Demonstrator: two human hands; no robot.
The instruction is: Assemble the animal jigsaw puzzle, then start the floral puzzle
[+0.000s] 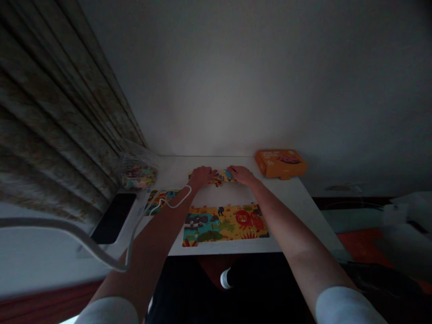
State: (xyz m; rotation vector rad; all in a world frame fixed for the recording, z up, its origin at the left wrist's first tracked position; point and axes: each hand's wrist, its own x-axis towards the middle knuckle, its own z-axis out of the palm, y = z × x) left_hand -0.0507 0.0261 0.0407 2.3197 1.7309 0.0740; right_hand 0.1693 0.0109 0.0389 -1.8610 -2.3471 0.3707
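At the far side of the white table, my left hand (201, 175) is closed over the left part of a strip of jigsaw puzzle pieces (218, 179). My right hand (241, 174) has its fingers bent onto the right part of the same strip, by a blue patch. Both hands cover much of it, and the exact grip is partly hidden. Nearer to me, between my forearms, lies a larger joined jigsaw section (219, 225) with colourful animals, including a red lion. Another puzzle section (155, 198) lies left of my left forearm, partly under a white cable (175, 206).
An orange puzzle box (282, 164) stands at the back right. A clear bag of colourful pieces (137, 174) sits at the back left, with a black phone (114, 218) in front. The cable loops across my left forearm. A patterned curtain (60, 103) hangs at the left.
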